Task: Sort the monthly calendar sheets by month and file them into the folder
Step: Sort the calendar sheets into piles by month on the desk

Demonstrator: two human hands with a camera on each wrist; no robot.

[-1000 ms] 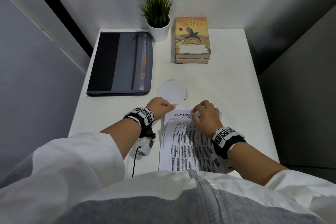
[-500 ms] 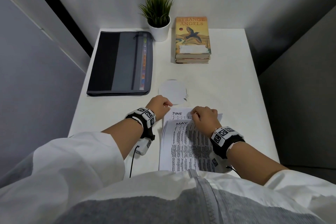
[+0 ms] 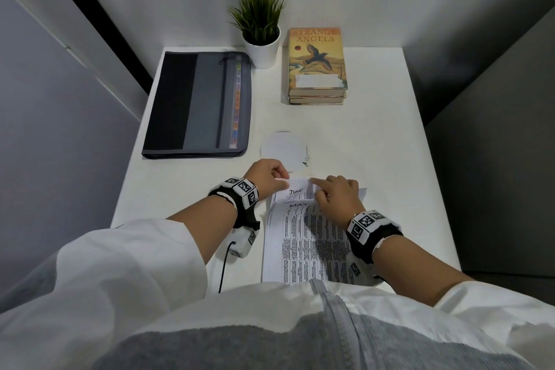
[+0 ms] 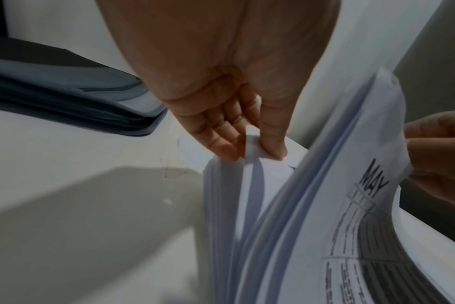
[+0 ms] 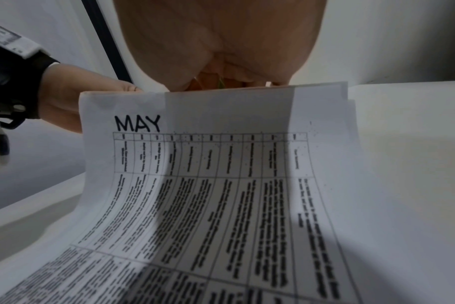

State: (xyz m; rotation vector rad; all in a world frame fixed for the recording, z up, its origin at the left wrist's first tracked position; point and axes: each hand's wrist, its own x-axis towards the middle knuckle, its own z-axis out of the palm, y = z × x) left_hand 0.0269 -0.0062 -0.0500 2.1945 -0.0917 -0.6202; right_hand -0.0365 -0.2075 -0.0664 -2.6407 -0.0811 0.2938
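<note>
My left hand (image 4: pixel 237 115) pinches lower sheets' top edge; my right hand (image 3: pixel 336 198) grips the MAY sheet (image 5: pixel 221 185), fingertips hidden. Zipped folder (image 3: pixel 198 105) at ten o'clock, contents unseen.

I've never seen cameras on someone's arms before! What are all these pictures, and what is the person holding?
No machine here: a person wears three cameras. One picture looks down from the head; the other two look along each wrist. The left hand pinches the top edges of some calendar sheets. The right hand bends back the front sheets, with the MAY sheet on top, so the JUNE sheet shows. On the white table lie a dark folder, a potted plant and stacked books.
</note>
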